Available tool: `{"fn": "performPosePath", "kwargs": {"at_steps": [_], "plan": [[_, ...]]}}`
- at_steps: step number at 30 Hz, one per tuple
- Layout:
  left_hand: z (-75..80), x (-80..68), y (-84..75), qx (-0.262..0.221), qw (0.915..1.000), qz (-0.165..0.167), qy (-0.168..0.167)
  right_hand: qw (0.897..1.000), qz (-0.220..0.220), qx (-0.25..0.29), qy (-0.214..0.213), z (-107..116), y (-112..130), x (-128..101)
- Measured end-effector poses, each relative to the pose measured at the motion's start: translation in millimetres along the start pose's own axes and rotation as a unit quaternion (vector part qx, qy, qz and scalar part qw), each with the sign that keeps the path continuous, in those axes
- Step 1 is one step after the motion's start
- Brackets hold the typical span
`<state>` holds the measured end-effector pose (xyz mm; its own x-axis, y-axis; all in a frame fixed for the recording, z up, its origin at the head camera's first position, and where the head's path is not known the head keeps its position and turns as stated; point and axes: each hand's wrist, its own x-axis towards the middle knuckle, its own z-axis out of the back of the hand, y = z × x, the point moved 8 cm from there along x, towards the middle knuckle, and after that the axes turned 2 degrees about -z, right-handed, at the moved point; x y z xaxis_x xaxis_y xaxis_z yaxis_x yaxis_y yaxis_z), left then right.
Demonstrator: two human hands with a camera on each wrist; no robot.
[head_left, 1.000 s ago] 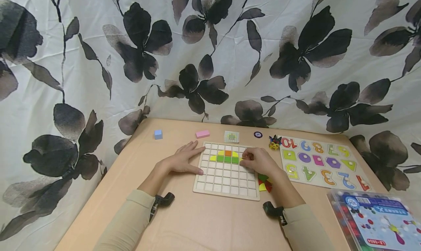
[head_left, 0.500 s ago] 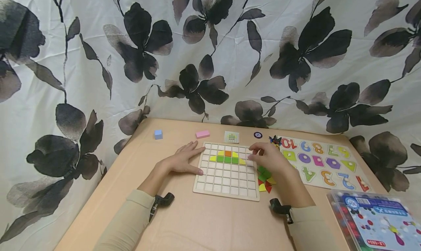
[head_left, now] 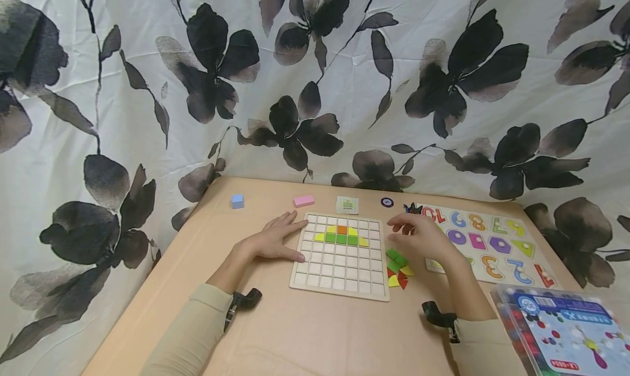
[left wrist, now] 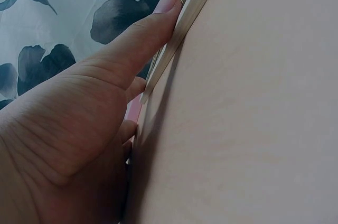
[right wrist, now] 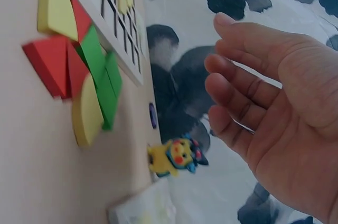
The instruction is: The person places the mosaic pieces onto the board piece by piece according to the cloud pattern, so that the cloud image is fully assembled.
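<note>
A pale wooden grid board (head_left: 327,270) lies mid-table. Near its top sit an orange square (head_left: 342,230), green squares (head_left: 342,238) and several yellow pieces (head_left: 363,242). My left hand (head_left: 269,239) rests along the board's left edge; in the left wrist view its thumb (left wrist: 142,34) lies on the rim. Off the board's right side hovers my right hand (head_left: 418,235), holding nothing. The right wrist view shows its fingers (right wrist: 240,94) loosely bent. Just below that hand is a small pile of green pieces (head_left: 394,260), red pieces (head_left: 402,281) and yellow pieces (head_left: 406,271).
Behind the board are a blue cube (head_left: 238,201), a pink block (head_left: 303,201), a pattern card (head_left: 347,204) and a dark round disc (head_left: 387,202). A yellow figurine (right wrist: 177,155), a number puzzle board (head_left: 484,266) and a plastic case (head_left: 566,332) stand to the right.
My right hand has let go of the yellow piece at the row's right end and moved right, off the board, uncovering the loose pile. My left hand has stayed in place.
</note>
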<state>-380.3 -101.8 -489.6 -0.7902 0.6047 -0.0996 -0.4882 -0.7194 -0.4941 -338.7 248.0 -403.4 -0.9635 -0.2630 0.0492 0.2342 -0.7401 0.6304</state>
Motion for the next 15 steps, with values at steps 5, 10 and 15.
{"fn": "performPosePath", "kwargs": {"at_steps": [5, 10, 15], "plan": [[-0.3, 0.6, -0.1, 0.001, 1.0000, -0.002, -0.001, 1.000, 0.007, 0.004, 0.028, 7.9, -8.0, -6.2], [0.3, 0.7, -1.2, -0.001, 1.0000, -0.004, -0.001, 0.994, -0.016, 0.013, 0.107, 2.2, -20.1, -12.4], [0.6, 0.9, -2.2, -0.001, 1.0000, -0.004, 0.000, 0.985, -0.044, 0.023, 0.167, -5.9, -29.2, -18.9]]}}
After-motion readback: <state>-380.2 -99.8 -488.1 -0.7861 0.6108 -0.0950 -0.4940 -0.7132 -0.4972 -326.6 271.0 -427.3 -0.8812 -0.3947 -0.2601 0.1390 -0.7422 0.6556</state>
